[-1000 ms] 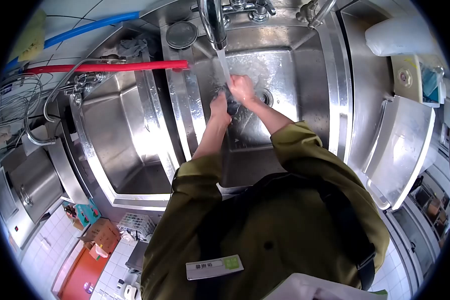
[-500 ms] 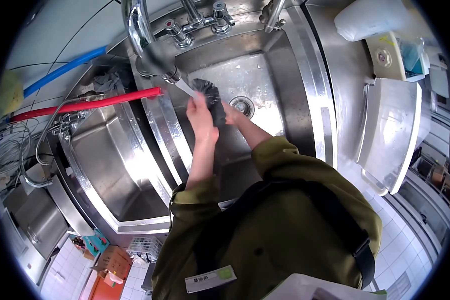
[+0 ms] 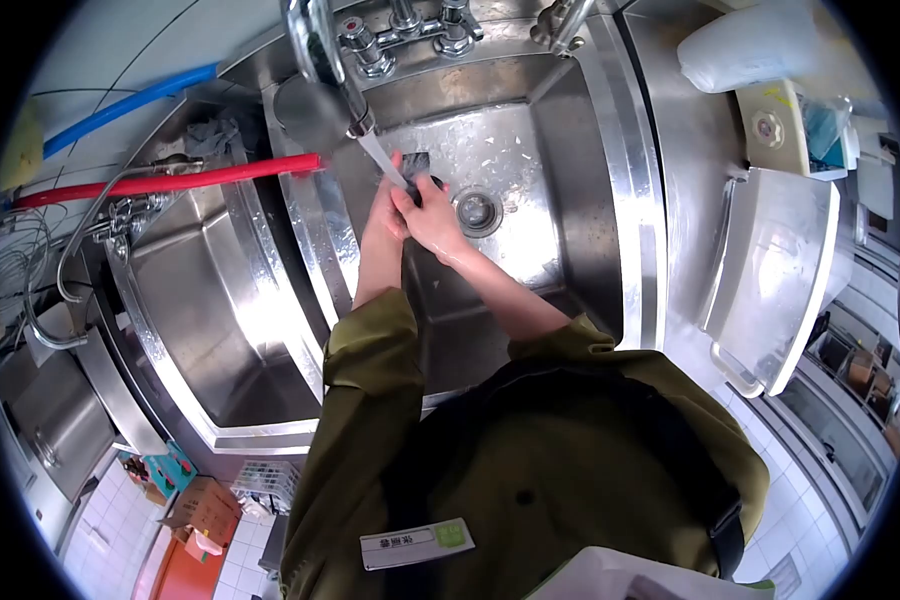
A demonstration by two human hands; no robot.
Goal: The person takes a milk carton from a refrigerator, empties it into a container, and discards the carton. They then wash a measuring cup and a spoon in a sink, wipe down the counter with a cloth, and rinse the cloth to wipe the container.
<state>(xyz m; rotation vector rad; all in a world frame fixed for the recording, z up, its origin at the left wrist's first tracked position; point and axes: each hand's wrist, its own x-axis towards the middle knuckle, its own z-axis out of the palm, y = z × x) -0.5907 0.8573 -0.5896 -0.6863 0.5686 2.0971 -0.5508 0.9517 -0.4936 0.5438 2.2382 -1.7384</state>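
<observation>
Both my hands are together over the right steel sink (image 3: 580, 150), under the water running from the curved faucet (image 3: 315, 50). My left hand (image 3: 382, 212) and my right hand (image 3: 430, 215) squeeze a dark cloth (image 3: 417, 165), of which only a small dark corner shows above my fingers. The water stream hits the cloth and my knuckles. The round drain (image 3: 476, 210) lies just right of my hands on the sink floor.
A second, larger sink basin (image 3: 220, 300) lies to the left, with a red hose (image 3: 170, 182) and a blue hose (image 3: 120, 105) above it. To the right are a steel counter, a white tray (image 3: 780, 270) and a plastic bag (image 3: 750, 45). Boxes sit on the tiled floor below left.
My hands have closed together around the dark cloth, which was more spread out half a second ago. The view has shifted slightly; water keeps running.
</observation>
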